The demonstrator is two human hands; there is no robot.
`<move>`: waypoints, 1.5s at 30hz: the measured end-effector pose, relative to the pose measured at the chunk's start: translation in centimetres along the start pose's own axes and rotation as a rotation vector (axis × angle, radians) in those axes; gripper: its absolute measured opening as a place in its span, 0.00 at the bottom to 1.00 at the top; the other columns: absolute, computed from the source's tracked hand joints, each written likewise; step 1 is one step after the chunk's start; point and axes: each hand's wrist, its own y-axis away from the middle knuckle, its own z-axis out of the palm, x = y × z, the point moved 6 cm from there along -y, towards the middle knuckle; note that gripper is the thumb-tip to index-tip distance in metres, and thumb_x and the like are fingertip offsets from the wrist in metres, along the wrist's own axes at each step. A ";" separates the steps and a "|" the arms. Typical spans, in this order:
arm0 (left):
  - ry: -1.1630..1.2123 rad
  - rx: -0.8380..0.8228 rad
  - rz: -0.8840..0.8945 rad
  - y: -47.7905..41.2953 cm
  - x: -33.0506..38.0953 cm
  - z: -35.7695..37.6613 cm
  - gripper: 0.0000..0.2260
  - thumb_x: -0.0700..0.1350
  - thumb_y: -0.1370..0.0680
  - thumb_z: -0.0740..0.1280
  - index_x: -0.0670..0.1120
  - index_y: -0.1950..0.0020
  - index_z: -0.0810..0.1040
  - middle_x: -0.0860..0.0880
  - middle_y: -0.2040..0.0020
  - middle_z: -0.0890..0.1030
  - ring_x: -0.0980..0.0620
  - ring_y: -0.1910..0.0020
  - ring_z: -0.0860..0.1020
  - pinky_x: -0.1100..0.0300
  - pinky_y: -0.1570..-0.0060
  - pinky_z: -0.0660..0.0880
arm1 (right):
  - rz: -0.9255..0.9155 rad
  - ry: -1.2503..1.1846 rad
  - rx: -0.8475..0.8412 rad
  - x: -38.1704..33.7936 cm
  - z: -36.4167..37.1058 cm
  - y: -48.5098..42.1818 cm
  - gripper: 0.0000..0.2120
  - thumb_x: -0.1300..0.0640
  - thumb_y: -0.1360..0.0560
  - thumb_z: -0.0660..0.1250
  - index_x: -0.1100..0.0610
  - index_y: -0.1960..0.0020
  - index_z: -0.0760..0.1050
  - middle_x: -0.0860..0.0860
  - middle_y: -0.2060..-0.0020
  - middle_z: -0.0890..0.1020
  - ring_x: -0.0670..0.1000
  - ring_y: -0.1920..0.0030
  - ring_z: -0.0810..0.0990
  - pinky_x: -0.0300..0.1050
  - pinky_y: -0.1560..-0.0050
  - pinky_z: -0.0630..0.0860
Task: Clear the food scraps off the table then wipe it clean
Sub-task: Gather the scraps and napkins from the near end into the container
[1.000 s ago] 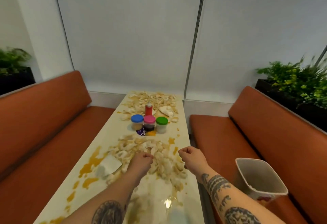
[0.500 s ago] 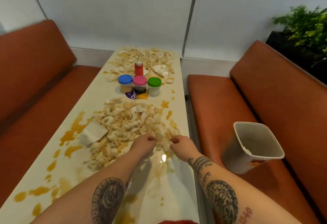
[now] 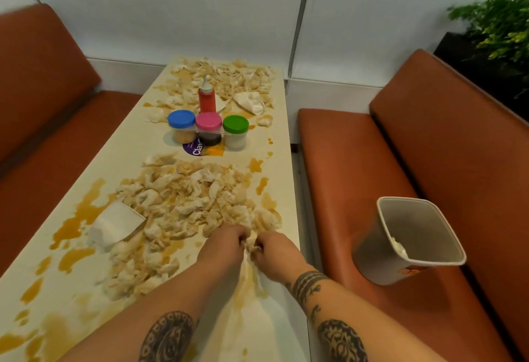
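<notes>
Looking down along a long pale surface set between two orange benches. Heaped across its middle, a wide pile of pale, sauce-stained scraps. Farther off, three small jars with blue, pink and green lids and a red squeeze bottle, then a second scatter of the same scraps at the far end. Orange sauce stains splashed down the left side, with a folded white napkin lying against the left edge of the near pile. At the near right corner of that pile, left hand and right hand almost touching, the fingers of both curled under and pinching one clump of scraps between them. On the right bench, apart from the surface edge, a grey bin appearing to lean, with a few white bits already inside. Judged early in the job: most scraps uncleared, wiping not begun. Likely trouble from here: a loose, damp-looking clump gripped only at the fingertips, liable to shed bits into the gap between surface and bench, or onto the seat, on the way across to the bin. Also a risk of toppling the leaning bin with a careless reach, or of dragging forearms through the wet sauce at the near end and spreading it.
</notes>
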 end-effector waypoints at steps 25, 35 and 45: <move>1.152 0.140 -0.364 -0.8 2.8 -5.7 0.14 0.55 0.16 0.62 0.47 0.44 0.81 0.47 0.55 0.81 0.49 0.61 0.76 0.59 0.67 0.70 | 0.027 -0.662 0.281 -0.1 -9.6 -2.6 0.11 0.58 0.21 0.66 0.50 0.41 0.82 0.44 0.48 0.82 0.45 0.53 0.80 0.36 0.56 0.74; 1.313 0.216 -0.458 -0.5 -1.3 -5.5 0.14 0.30 0.25 0.66 0.45 0.62 0.66 0.42 0.60 0.72 0.43 0.61 0.76 0.51 0.66 0.80 | 0.146 -0.136 0.085 1.9 -2.2 -5.2 0.19 0.50 0.24 0.68 0.49 0.33 0.78 0.52 0.37 0.79 0.54 0.39 0.78 0.47 0.41 0.78; 1.270 0.286 -0.518 -0.4 -1.9 -5.4 0.04 0.35 0.18 0.65 0.43 0.47 0.74 0.43 0.46 0.82 0.45 0.63 0.81 0.55 0.69 0.78 | 0.055 -0.641 0.336 -1.3 -6.1 -4.0 0.12 0.54 0.28 0.75 0.48 0.48 0.76 0.45 0.57 0.78 0.43 0.60 0.76 0.32 0.62 0.69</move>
